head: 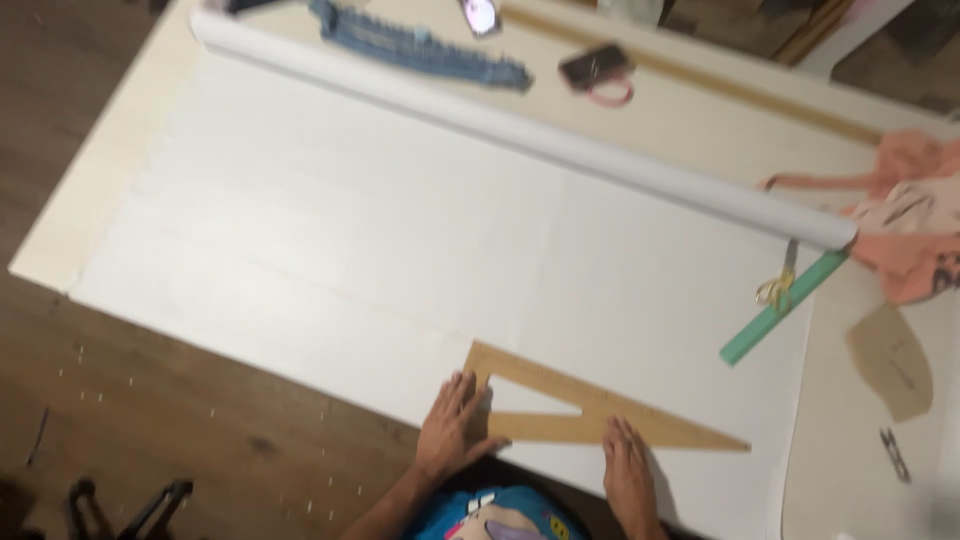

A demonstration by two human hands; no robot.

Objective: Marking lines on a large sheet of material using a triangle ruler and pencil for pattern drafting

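With the left hand (450, 425) and right hand (628, 472) pressed flat, fingers spread, on the triangular wooden set square (580, 412), uneven pressure could skew it across the unrolled white paper sheet (380, 260).

Two hands: left hand (450, 425), right hand (628, 470). One wooden set square (590, 410); one paper roll (520, 130); one green ruler (783, 306); two phones (594, 66); one denim strip (420, 45); one brown paper pattern piece (892, 360).

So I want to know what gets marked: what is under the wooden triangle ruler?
The wooden triangle ruler lies flat on the unrolled white paper, pressed by the left hand and right hand. The table beneath the paper is covered there.
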